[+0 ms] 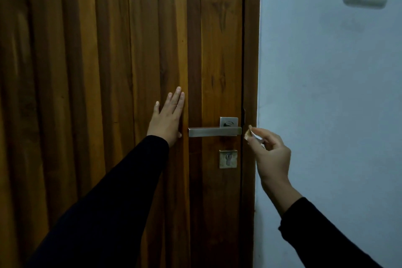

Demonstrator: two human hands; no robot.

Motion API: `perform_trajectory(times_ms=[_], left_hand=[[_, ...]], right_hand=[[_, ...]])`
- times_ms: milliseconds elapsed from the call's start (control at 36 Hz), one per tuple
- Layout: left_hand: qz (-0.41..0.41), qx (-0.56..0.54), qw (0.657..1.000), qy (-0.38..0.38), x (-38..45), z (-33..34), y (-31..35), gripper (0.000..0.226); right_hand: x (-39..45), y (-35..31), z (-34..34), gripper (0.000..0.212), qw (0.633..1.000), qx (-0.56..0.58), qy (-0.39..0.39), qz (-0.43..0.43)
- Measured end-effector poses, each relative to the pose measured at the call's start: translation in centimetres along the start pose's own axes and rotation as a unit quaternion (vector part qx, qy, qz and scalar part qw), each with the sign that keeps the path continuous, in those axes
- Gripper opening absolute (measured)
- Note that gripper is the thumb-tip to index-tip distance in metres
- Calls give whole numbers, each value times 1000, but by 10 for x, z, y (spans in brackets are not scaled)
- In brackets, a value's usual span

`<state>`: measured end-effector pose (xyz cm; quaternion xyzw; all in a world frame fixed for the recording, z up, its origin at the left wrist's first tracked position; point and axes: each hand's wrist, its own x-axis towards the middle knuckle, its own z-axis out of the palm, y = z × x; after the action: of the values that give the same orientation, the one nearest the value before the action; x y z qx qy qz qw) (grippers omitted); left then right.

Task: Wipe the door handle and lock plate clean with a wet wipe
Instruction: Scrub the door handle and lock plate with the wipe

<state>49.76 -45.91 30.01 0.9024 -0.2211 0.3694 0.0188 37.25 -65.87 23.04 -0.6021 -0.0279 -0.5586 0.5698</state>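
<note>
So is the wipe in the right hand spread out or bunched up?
Bunched up. The wipe is a small crumpled wad pinched at the right hand's fingertips, just right of the door handle.

Wore long black sleeves on both arms. Left sleeve (104,202) was wide and loose, plain dark cloth without any marking, and ended at the wrist with a straight cuff. Right sleeve (326,235) was of the same black cloth, with a slightly folded edge, and ended a little above the wrist. Left hand (167,117) and right hand (272,154) were bare, without gloves, rings or watch.
</note>
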Motion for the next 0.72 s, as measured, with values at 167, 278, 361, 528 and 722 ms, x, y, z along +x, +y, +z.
perform_trajectory(times_ms=[167, 278, 361, 528, 722], left_hand=[[6, -4, 1000, 2, 1, 1, -2, 117], [9, -6, 1000, -1, 0, 2, -3, 118], [11, -8, 1000, -1, 1, 3, -3, 119], [10, -6, 1000, -1, 1, 3, -3, 118], [12, 4, 1000, 6, 1, 3, -3, 118]], right_hand=[[2, 2, 21, 19, 994, -89, 9, -56], [3, 4, 27, 19, 982, -154, 15, -112], [3, 9, 27, 24, 974, -179, 27, -138], [-5, 16, 25, 28, 963, -220, 21, -157], [-23, 28, 14, 21, 970, -213, 6, -120]])
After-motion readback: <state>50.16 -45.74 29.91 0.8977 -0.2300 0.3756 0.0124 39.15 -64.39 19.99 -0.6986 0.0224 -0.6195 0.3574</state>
